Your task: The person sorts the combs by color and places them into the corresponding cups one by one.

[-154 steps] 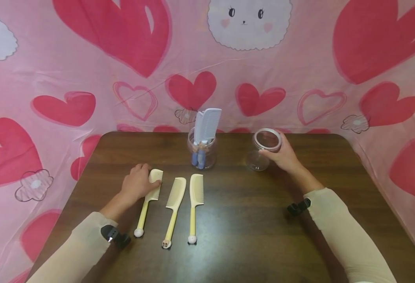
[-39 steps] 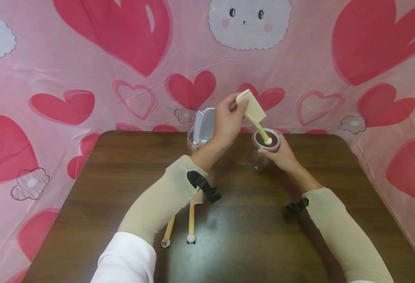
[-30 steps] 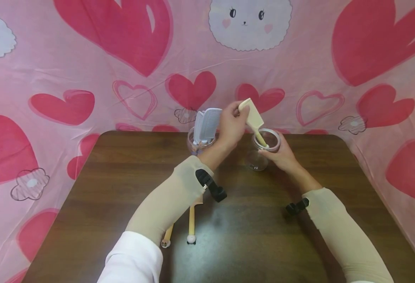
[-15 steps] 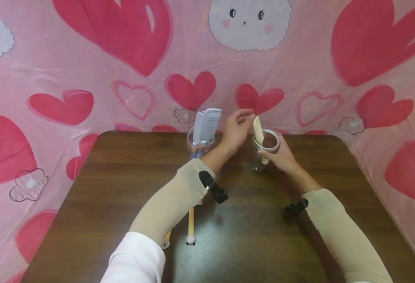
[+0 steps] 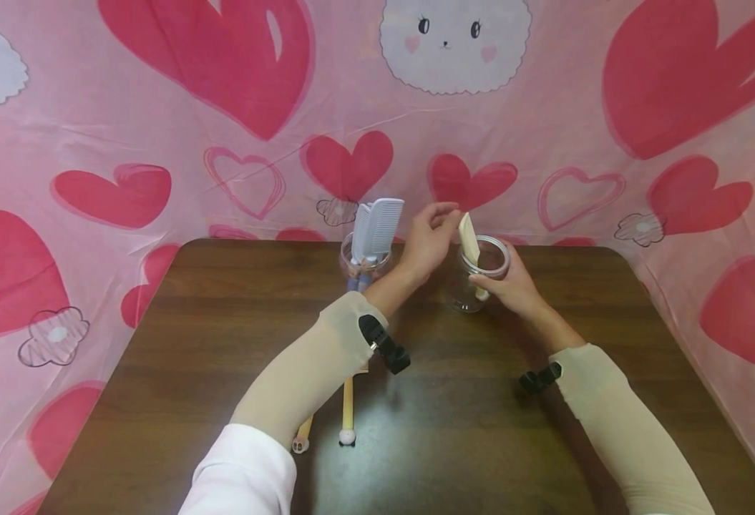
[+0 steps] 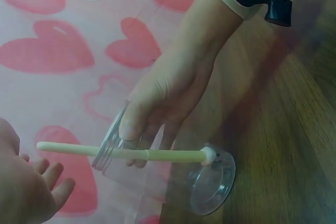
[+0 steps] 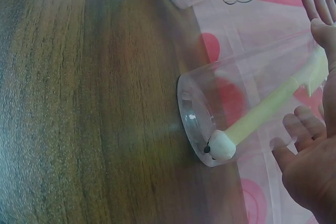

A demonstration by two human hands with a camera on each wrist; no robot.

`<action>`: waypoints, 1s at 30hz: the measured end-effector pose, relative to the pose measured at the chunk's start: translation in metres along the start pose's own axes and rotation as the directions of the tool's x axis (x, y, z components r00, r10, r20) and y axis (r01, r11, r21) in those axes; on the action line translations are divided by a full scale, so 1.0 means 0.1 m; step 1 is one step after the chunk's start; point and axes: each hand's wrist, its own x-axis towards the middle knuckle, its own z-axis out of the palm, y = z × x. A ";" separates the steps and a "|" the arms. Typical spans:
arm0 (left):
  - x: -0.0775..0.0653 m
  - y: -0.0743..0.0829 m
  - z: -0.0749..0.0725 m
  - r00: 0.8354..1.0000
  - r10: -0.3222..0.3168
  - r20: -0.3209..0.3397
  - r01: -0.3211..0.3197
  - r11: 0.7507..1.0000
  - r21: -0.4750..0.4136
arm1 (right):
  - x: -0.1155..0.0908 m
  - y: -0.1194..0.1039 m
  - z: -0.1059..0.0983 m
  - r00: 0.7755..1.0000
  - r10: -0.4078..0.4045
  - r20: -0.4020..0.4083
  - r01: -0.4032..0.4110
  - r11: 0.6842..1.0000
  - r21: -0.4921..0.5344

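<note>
A cream-yellow comb (image 5: pixel 469 239) leans inside a clear jar (image 5: pixel 462 292), its toothed head sticking out above the rim. The comb's white ball end (image 7: pixel 222 146) sits at the bottom of the jar in the right wrist view. My right hand (image 5: pixel 515 282) grips the jar near its rim from the right side, thumb in front. My left hand (image 5: pixel 429 243) is just left of the comb's head, fingers loose; the left wrist view shows a gap between those fingers and the comb (image 6: pixel 131 153).
Left of the hands stands another clear jar (image 5: pixel 346 252) with pale blue combs (image 5: pixel 383 227) upright in it. Two more yellow combs lie on the brown table, one (image 5: pixel 348 404) partly and one (image 5: pixel 304 431) mostly hidden under my left arm. A pink heart-print cloth (image 5: pixel 222 200) hangs behind.
The left hand picked up the leftmost yellow comb, carried it right, lowered it handle first into the jar and let go. The right hand has kept its grip on the jar throughout.
</note>
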 end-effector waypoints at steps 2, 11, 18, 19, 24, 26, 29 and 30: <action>-0.02 0.01 -0.02 1.000 0.010 0.017 -0.010 0.999 0.041 | 0.00 0.01 0.00 1.000 -0.001 0.001 0.001 1.000 0.005; -0.17 0.12 -0.19 0.978 0.089 0.190 -0.129 0.968 0.213 | -0.01 0.00 -0.01 1.000 0.000 0.001 0.000 1.000 0.011; -0.39 0.18 -0.38 0.924 0.063 0.378 -0.196 0.924 0.327 | -0.03 -0.02 -0.01 1.000 0.009 0.013 -0.009 1.000 0.021; -0.42 0.19 -0.41 0.918 0.054 0.393 -0.206 0.912 0.355 | -0.03 -0.02 -0.01 1.000 0.011 0.015 -0.011 1.000 0.024; -0.57 0.20 -0.61 0.890 0.012 0.455 -0.262 0.830 0.492 | -0.03 0.00 -0.01 1.000 0.013 0.010 -0.013 1.000 -0.004; -0.62 0.19 -0.70 0.877 0.013 0.480 -0.292 0.807 0.513 | -0.02 0.00 0.00 1.000 0.009 0.005 -0.009 1.000 -0.008; -0.68 0.15 -0.84 0.863 0.014 0.506 -0.324 0.783 0.531 | -0.02 0.00 0.01 1.000 0.000 0.005 0.000 1.000 0.013; -0.70 0.14 -0.88 0.859 0.015 0.512 -0.332 0.777 0.535 | -0.02 -0.01 0.01 1.000 -0.005 0.005 0.005 1.000 0.018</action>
